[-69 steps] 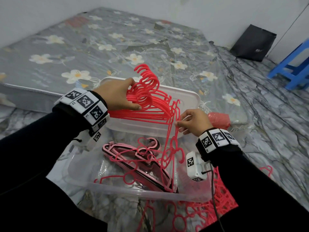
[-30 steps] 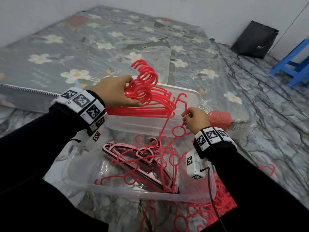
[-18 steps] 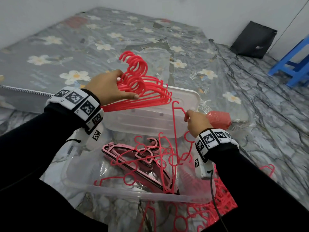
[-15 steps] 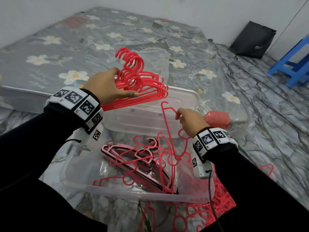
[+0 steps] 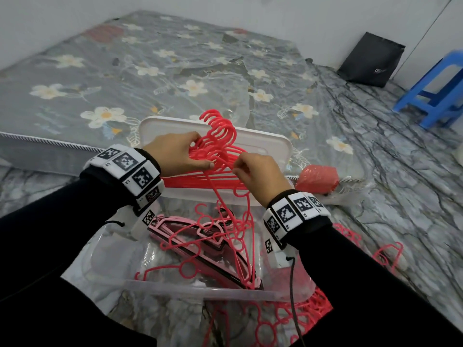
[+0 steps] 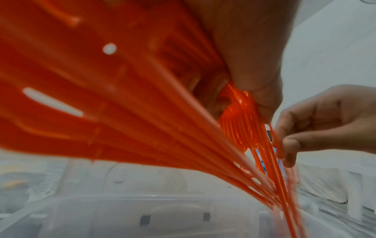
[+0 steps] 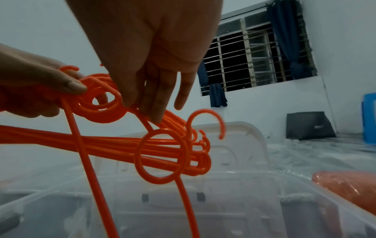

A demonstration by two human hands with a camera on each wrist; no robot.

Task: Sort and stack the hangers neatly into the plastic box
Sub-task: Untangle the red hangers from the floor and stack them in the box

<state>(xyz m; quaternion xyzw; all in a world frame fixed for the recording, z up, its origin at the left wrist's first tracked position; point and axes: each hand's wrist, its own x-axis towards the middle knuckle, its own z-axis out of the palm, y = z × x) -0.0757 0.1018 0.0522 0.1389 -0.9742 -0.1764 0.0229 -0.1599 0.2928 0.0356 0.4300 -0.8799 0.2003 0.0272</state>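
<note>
My left hand (image 5: 200, 151) grips a bundle of red hangers (image 5: 220, 131) by their necks, hooks fanned upward above the far side of the clear plastic box (image 5: 190, 293). My right hand (image 5: 238, 167) pinches a single red hanger (image 7: 140, 158) near its ring and holds it against the bundle; its bars hang down into the box. In the left wrist view the bundle (image 6: 142, 112) fills the frame, with the right hand's fingers (image 6: 289, 145) at its edge. A stack of pink hangers (image 5: 200, 237) and loose red ones lie inside the box.
The box lid (image 5: 270, 144) leans behind the box against a floral mattress (image 5: 125, 71). A red wrapped bundle (image 5: 317, 181) lies to the right. More red hangers (image 5: 300, 319) sit on the floor at front right. A black bag (image 5: 370, 63) and blue stool (image 5: 441, 96) stand far right.
My right hand drew one hanger up out of the box and carried it left to the bundle. My left hand raised the bundle, then lowered it toward the right hand.
</note>
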